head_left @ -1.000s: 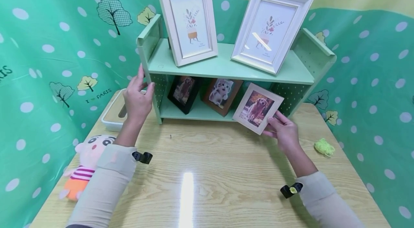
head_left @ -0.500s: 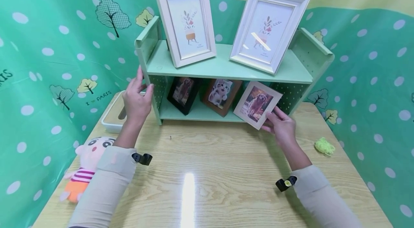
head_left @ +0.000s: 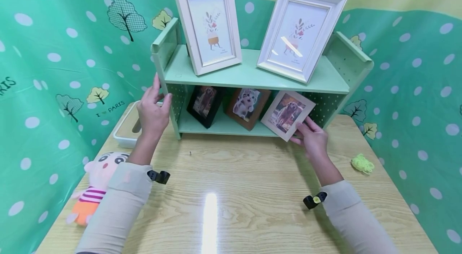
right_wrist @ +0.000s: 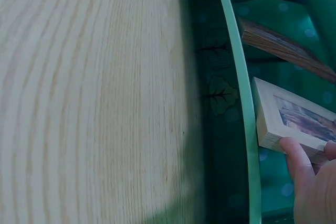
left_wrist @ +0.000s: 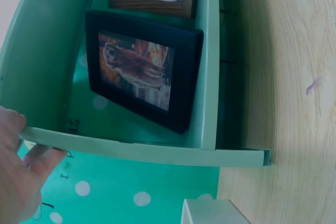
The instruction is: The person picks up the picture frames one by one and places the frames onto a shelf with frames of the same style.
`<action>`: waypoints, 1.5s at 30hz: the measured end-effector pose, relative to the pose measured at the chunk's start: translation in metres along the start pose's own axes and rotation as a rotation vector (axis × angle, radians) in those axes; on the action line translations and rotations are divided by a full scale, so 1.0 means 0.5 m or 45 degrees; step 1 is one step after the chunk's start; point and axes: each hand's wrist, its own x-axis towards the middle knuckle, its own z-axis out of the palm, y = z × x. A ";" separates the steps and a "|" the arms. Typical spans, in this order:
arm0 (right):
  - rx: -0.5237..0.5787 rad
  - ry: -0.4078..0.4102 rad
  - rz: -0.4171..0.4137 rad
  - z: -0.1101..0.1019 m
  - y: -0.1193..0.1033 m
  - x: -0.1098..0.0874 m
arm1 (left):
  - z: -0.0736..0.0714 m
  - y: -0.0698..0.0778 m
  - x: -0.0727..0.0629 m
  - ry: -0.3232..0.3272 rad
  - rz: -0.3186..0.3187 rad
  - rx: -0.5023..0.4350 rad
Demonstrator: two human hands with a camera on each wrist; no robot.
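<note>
In the head view my right hand (head_left: 313, 138) grips the lower right edge of a light wooden picture frame (head_left: 270, 119) with a dog photo. The frame stands tilted at the right of the lower tier of a green shelf (head_left: 249, 67). The right wrist view shows my thumb (right_wrist: 295, 156) on the frame's side. My left hand (head_left: 153, 113) holds the edge of the shelf's left side panel (left_wrist: 142, 150), thumb and fingers on either side of it. A black frame (head_left: 205, 105) and a brown frame (head_left: 231, 111) stand left of the held one.
Two larger white frames, the left one (head_left: 187, 29) and the right one (head_left: 268, 41), stand on the top tier. A plush doll (head_left: 99, 182) and a white-rimmed box (head_left: 124, 140) lie at the left. Green yarn (head_left: 362, 164) sits on the wooden table (head_left: 252, 190) at the right.
My right hand has moved the light wooden frame slightly inward to the shelf and turned it a little. The left hand stays on the side panel.
</note>
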 end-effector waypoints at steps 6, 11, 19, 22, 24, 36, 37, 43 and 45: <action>0.026 0.021 0.010 0.006 -0.002 0.011 | 0.000 0.002 0.002 0.003 0.014 -0.009; 0.015 0.033 0.005 0.011 -0.004 0.017 | 0.002 0.002 0.003 0.008 0.026 -0.002; 0.041 0.054 0.016 0.017 -0.003 0.028 | 0.004 0.001 0.003 0.006 0.032 0.005; 0.057 0.067 0.016 0.020 -0.001 0.033 | 0.003 0.000 0.002 0.003 0.025 0.001; 0.058 0.075 0.011 0.022 0.000 0.036 | 0.002 0.000 0.001 0.002 0.019 0.001; 0.038 0.094 0.010 0.033 -0.003 0.047 | -0.001 0.000 0.000 -0.001 0.006 0.012; 0.042 0.093 0.011 0.034 -0.004 0.048 | -0.001 0.000 0.000 0.001 0.007 0.014; 0.063 0.098 -0.015 0.041 -0.003 0.050 | -0.002 0.001 0.000 0.006 0.011 0.010; 0.050 0.096 -0.026 0.042 -0.002 0.050 | -0.003 0.001 0.000 0.009 0.013 0.011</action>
